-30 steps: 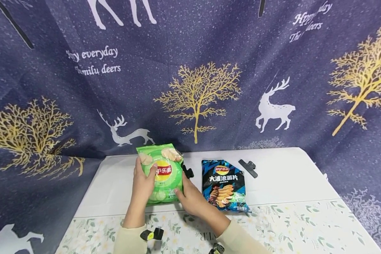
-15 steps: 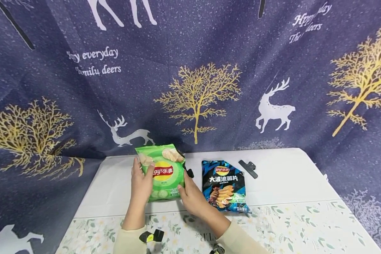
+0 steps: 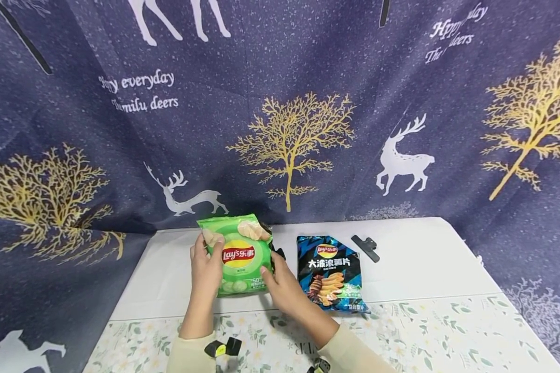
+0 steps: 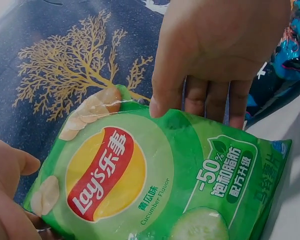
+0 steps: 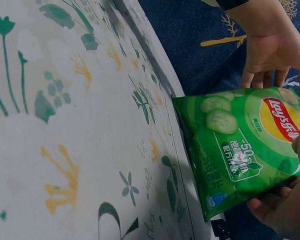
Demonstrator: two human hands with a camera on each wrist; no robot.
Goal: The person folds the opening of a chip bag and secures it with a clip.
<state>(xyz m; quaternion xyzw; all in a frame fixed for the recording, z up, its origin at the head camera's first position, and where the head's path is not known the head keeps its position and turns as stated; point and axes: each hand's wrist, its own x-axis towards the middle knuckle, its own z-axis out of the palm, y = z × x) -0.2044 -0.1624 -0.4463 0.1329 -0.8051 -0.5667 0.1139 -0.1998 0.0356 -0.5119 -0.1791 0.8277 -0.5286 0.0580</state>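
Way off to the left of the green Lay's bag [image 3: 243, 259], the navy backdrop [image 3: 74, 124] has a golden tree print [image 3: 51, 202] on it, and a white reclining deer print [image 3: 193, 201] sits nearer, up and left of the bag. Right at the bag's left side is the person's left hand [image 3: 207, 272], gripping that edge with the thumb laid over the front. A black and yellow strap [image 3: 222, 347] shows at that wrist, below the bag. The bag itself is held between both hands over the white table [image 3: 158, 280], label facing the person; can't tell whether its bottom edge touches down. A black clip [image 3: 278, 256] pokes out by its right edge, mostly hidden. Also on that right side, the person's right hand [image 3: 284, 287] has a grip too, thumb on the front and fingers tucked behind. Just right of the green bag and that hand, a blue and black chip bag [image 3: 330, 274] lies face up on the table. Farthest right of the green one, a second black clip [image 3: 365, 248] lies by the blue bag's upper right corner.
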